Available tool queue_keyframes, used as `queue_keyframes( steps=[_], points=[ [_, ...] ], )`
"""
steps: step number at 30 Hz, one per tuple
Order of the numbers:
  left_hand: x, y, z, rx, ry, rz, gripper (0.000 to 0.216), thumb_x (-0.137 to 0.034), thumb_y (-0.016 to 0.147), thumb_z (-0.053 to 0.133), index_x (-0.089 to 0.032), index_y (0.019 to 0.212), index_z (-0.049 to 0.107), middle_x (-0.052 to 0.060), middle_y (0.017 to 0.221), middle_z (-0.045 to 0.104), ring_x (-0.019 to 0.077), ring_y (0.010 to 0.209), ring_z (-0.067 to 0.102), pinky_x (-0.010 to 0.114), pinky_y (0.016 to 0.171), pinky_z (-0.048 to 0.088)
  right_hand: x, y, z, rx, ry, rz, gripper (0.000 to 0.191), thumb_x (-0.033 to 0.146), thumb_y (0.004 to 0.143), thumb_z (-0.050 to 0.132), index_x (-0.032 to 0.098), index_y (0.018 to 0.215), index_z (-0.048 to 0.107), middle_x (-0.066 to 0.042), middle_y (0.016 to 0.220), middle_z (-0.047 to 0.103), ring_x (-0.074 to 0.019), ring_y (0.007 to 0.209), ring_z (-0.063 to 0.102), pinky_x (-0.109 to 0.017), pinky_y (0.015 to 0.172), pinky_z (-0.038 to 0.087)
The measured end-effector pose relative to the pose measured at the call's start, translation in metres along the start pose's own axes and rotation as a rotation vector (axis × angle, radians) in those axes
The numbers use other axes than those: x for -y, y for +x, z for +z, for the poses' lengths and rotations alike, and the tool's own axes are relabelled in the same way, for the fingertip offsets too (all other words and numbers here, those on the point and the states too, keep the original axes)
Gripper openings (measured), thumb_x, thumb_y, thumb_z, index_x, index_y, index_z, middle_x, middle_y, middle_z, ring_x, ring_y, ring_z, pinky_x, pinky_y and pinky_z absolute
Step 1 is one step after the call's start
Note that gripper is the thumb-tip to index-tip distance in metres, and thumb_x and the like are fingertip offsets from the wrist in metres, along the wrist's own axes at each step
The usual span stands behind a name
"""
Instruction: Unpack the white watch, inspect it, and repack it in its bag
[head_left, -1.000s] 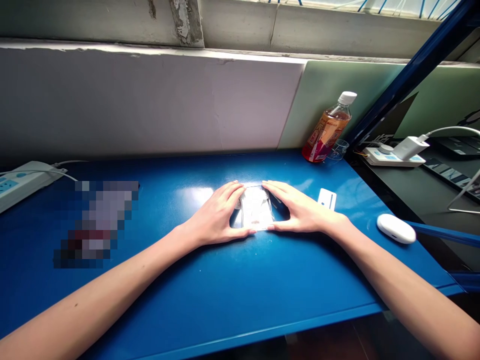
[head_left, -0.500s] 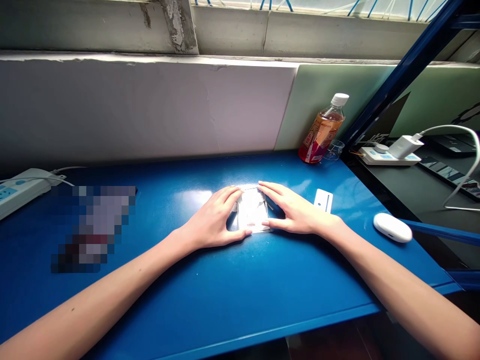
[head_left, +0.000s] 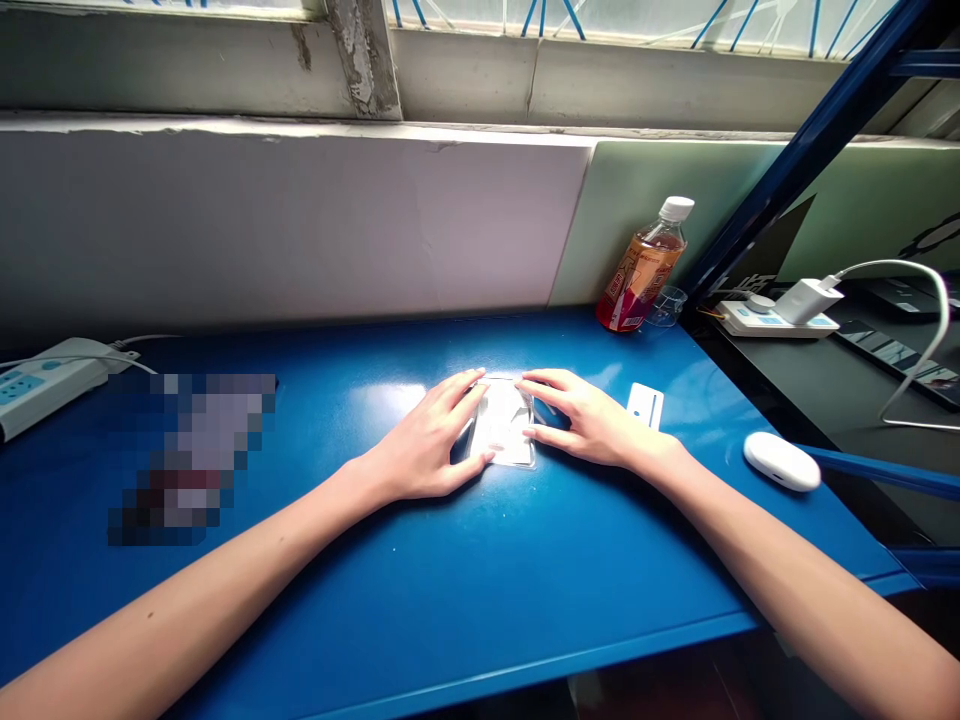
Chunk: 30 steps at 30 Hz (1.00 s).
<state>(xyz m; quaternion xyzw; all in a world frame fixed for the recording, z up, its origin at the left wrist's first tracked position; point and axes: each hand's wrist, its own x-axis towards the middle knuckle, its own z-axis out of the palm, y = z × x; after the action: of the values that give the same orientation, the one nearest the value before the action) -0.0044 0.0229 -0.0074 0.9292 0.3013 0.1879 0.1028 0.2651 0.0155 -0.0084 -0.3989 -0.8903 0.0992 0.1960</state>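
A flat, glossy rectangular thing (head_left: 504, 428), bright with glare, lies on the blue table (head_left: 480, 590). My left hand (head_left: 420, 450) grips its left edge, thumb at the near corner and fingers along the far corner. My right hand (head_left: 592, 422) grips the right edge, fingertips resting on its surface. Both hands lie low on the tabletop, wrapped round the thing from either side.
A small white card (head_left: 646, 405) lies just right of my right hand; a white oval case (head_left: 782, 461) sits further right. An orange drink bottle (head_left: 641, 270) and a small clear cup (head_left: 666, 300) stand by the back wall. Power strips sit at the far left (head_left: 45, 380) and right (head_left: 772, 318).
Both hands have drawn closer together on the glossy thing, and my right fingertips now rest on its surface. The view has shifted slightly.
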Motion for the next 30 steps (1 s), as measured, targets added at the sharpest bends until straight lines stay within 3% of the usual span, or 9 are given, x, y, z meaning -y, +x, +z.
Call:
queue_keyframes(
  steps=[7,11,14,18,25,30],
  points=[
    [0.0088,-0.0011,0.0047,-0.054,-0.025,0.003,0.051,-0.012,0.094,0.04,-0.01,0.144,0.049,0.023,0.151,0.045,0.0348,0.143,0.039,0.056,0.116,0.038,-0.0036,0.0014,0.003,-0.209,0.04,-0.06,0.026,0.032,0.093,0.064,0.017,0.111,0.075,-0.012,0.098,0.076,-0.0266,0.094,0.069,-0.041,0.081,0.06],
    [0.0089,-0.0005,0.0061,-0.049,-0.011,-0.02,0.045,-0.028,0.099,0.047,-0.011,0.14,0.054,0.022,0.147,0.05,0.0364,0.142,0.041,0.055,0.114,0.041,-0.0039,0.0019,0.0014,-0.237,0.078,-0.14,0.015,0.022,0.093,0.063,0.02,0.096,0.077,-0.007,0.087,0.077,-0.0236,0.091,0.068,-0.037,0.077,0.059],
    [0.007,-0.0007,0.0049,-0.029,-0.009,-0.015,0.051,-0.039,0.098,0.055,-0.015,0.142,0.053,0.02,0.148,0.049,0.0367,0.141,0.041,0.055,0.113,0.042,-0.0039,0.0018,-0.0021,-0.237,0.072,-0.137,0.02,0.028,0.091,0.066,0.017,0.106,0.075,-0.011,0.1,0.075,-0.0257,0.099,0.067,-0.04,0.084,0.058],
    [0.0053,-0.0012,0.0029,0.001,0.004,-0.022,0.052,-0.039,0.097,0.054,-0.018,0.145,0.051,0.019,0.148,0.05,0.0357,0.142,0.042,0.054,0.112,0.043,-0.0053,0.0007,-0.0048,-0.156,0.065,-0.115,0.051,0.042,0.087,0.071,0.015,0.13,0.063,-0.018,0.128,0.065,-0.0307,0.118,0.061,-0.047,0.098,0.055],
    [0.004,0.0013,0.0046,-0.017,0.042,-0.078,0.067,-0.045,0.09,0.059,-0.004,0.142,0.048,0.026,0.143,0.053,0.0396,0.139,0.045,0.055,0.112,0.043,-0.0076,-0.0013,-0.0021,-0.039,0.054,-0.005,0.071,0.052,0.086,0.069,0.012,0.143,0.052,-0.023,0.143,0.054,-0.0344,0.133,0.052,-0.052,0.11,0.047],
    [0.0039,0.0005,0.0047,0.017,0.049,-0.093,0.068,-0.043,0.089,0.058,-0.003,0.143,0.047,0.026,0.147,0.05,0.0392,0.142,0.041,0.054,0.114,0.041,-0.0076,-0.002,-0.0014,0.026,0.042,0.05,0.075,0.057,0.088,0.066,0.017,0.149,0.047,-0.021,0.154,0.044,-0.0357,0.141,0.044,-0.055,0.114,0.041]
  ],
)
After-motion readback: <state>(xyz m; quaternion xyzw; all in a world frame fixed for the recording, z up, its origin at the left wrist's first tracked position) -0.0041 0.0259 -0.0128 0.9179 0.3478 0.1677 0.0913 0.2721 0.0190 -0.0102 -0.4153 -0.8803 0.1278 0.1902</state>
